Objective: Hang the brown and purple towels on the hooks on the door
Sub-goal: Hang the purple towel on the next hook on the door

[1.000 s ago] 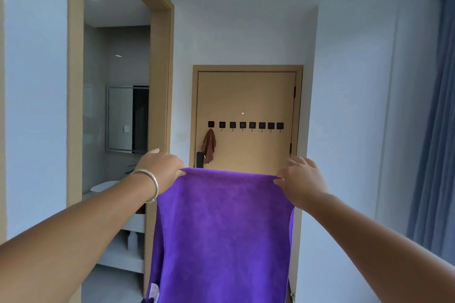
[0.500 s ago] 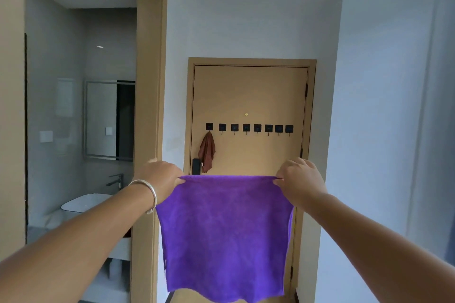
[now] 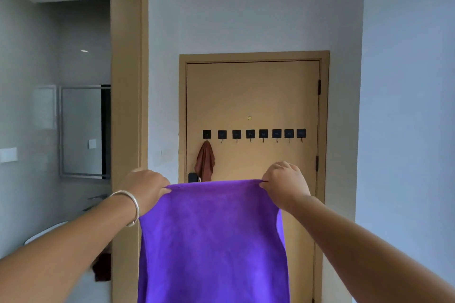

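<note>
Straight ahead stands the tan door [image 3: 253, 96], shut in its frame, and everything here gets placed against it. In front of the door, spread wide and hanging flat, is the purple towel [image 3: 211, 241], its top edge stretched level across the door's lower half and its body dropping out of the bottom of the view. Both forearms reach forward and slightly up from the lower corners, converging on that top edge. The left hand [image 3: 145, 188], knuckles up, sits just left of the door frame with fingers curled over the towel's left corner, thumb tucked under the cloth. The right hand [image 3: 284, 183] is raised in front of the door's right half, fingers bunched and pinching the right corner. On the door's left side the brown towel [image 3: 204, 162] hangs gathered from the leftmost hook, well beyond the hands, its lower end dipping behind the purple edge. Across the door's middle runs the row of black hooks [image 3: 254, 134], the other seven bare. A silver bangle [image 3: 130, 206] circles the left wrist. Above the hooks sits a small brass peephole [image 3: 249, 118].
</note>
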Motion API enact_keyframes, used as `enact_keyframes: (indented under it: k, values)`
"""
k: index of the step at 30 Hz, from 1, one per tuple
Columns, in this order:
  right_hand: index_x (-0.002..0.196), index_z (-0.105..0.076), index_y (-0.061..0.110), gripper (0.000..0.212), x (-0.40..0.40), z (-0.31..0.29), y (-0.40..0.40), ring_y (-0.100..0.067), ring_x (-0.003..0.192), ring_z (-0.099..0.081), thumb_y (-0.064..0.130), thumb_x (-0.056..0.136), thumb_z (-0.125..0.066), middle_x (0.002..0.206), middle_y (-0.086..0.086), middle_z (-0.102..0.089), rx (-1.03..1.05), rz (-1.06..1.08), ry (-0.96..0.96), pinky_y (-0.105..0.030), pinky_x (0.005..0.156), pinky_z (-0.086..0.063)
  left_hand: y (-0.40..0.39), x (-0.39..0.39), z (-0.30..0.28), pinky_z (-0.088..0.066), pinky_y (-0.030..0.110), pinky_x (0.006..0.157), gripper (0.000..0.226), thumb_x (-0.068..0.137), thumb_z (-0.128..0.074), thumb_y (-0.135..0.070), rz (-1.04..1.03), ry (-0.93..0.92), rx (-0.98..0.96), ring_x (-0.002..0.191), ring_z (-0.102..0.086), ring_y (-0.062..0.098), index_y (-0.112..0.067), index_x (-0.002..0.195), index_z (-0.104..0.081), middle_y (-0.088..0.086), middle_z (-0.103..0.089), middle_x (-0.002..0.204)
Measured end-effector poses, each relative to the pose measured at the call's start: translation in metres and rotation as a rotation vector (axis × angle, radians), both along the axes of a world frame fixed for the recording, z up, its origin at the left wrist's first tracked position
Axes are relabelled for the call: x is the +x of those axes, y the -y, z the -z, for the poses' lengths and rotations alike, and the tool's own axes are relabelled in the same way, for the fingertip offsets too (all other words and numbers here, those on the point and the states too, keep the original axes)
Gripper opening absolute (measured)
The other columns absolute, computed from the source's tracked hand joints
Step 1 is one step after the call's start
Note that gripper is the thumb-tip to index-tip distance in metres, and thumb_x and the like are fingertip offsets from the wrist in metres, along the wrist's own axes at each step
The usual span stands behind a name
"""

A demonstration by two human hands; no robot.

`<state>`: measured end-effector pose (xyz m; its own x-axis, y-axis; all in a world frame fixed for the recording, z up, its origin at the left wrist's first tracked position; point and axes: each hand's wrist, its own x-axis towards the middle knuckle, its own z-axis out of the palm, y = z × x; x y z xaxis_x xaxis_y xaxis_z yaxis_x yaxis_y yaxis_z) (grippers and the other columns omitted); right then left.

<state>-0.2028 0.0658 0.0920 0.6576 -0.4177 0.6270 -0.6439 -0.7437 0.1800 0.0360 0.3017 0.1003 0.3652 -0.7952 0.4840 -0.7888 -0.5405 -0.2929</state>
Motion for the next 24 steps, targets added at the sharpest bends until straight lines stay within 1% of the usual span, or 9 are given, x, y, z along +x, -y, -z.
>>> enact_keyframes:
  k: [2,6,8,10,11,15,17,20,24]
  values:
    - [0.098,-0.072,0.03,0.03,0.028,-0.006,0.029,-0.018,0.114,-0.048,0.042,0.098,-0.045,0.11,0.006,-0.064,0.007,-0.01,0.024,-0.034,0.098,-0.038,0.027,0.024,-0.013,-0.043,0.03,0.092,0.041,0.1,-0.033,-0.043,0.008,0.01,-0.014,0.078,-0.058,0.012,-0.026,0.066,-0.049,-0.008,-0.062,0.078]
    - [0.096,-0.072,0.029,0.03,0.074,-0.016,0.08,-0.019,0.113,-0.048,0.041,0.097,-0.045,0.108,0.005,-0.063,0.0,-0.018,0.041,-0.033,0.095,-0.038,0.074,0.072,-0.024,-0.045,0.029,0.081,0.039,0.1,-0.033,-0.042,0.016,0.029,-0.034,0.077,-0.057,0.014,-0.026,0.069,-0.05,-0.008,-0.061,0.077]
    - [0.098,-0.072,0.03,0.03,0.094,-0.014,0.102,-0.018,0.113,-0.048,0.041,0.098,-0.044,0.108,0.007,-0.063,-0.001,-0.017,0.041,-0.032,0.095,-0.038,0.096,0.094,-0.02,-0.035,0.026,0.072,0.04,0.101,-0.033,-0.043,0.016,0.055,-0.035,0.078,-0.056,0.013,-0.026,0.069,-0.05,-0.009,-0.06,0.075]
    - [0.098,-0.072,0.03,0.03,0.115,-0.01,0.123,-0.017,0.113,-0.048,0.041,0.098,-0.044,0.108,0.007,-0.063,0.013,-0.01,0.025,-0.032,0.095,-0.037,0.119,0.115,-0.013,-0.025,0.027,0.07,0.039,0.101,-0.033,-0.043,0.008,0.072,-0.016,0.081,-0.057,0.013,-0.025,0.071,-0.051,-0.008,-0.061,0.078]
    - [0.098,-0.072,0.03,0.03,0.126,-0.007,0.133,-0.017,0.113,-0.048,0.04,0.098,-0.044,0.108,0.007,-0.063,0.022,-0.009,0.018,-0.032,0.096,-0.037,0.131,0.126,-0.01,-0.024,0.027,0.069,0.038,0.101,-0.033,-0.042,0.0,0.076,-0.002,0.083,-0.057,0.013,-0.025,0.074,-0.053,-0.008,-0.062,0.082]
    - [0.101,-0.072,0.03,0.031,0.165,0.003,0.172,-0.016,0.113,-0.047,0.041,0.098,-0.044,0.108,0.008,-0.063,0.027,0.004,-0.007,-0.031,0.098,-0.036,0.179,0.172,0.001,-0.028,0.027,0.072,0.036,0.101,-0.032,-0.041,0.015,0.048,0.026,0.081,-0.054,0.016,-0.025,0.075,-0.051,-0.007,-0.062,0.086]
    - [0.1,-0.072,0.029,0.031,0.186,0.006,0.193,-0.015,0.112,-0.047,0.041,0.099,-0.043,0.108,0.008,-0.063,0.02,0.013,-0.004,-0.031,0.098,-0.035,0.205,0.198,0.004,-0.03,0.027,0.07,0.036,0.101,-0.032,-0.042,0.034,0.047,0.022,0.083,-0.056,0.017,-0.026,0.076,-0.052,-0.006,-0.064,0.088]
    - [0.1,-0.072,0.03,0.031,0.217,0.005,0.223,-0.015,0.111,-0.048,0.041,0.099,-0.043,0.107,0.008,-0.063,0.01,0.057,-0.005,-0.031,0.098,-0.036,0.247,0.236,0.0,-0.035,0.027,0.066,0.035,0.101,-0.032,-0.042,0.059,0.033,0.017,0.086,-0.059,0.018,-0.025,0.084,-0.059,-0.004,-0.065,0.093]
    - [0.098,-0.072,0.029,0.031,0.264,-0.009,0.261,-0.014,0.109,-0.049,0.039,0.099,-0.043,0.106,0.008,-0.064,0.0,0.122,0.025,-0.03,0.095,-0.038,0.298,0.292,-0.013,-0.037,0.026,0.062,0.035,0.1,-0.035,-0.043,0.129,0.005,-0.068,0.081,-0.061,0.018,-0.025,0.089,-0.064,-0.003,-0.066,0.09]
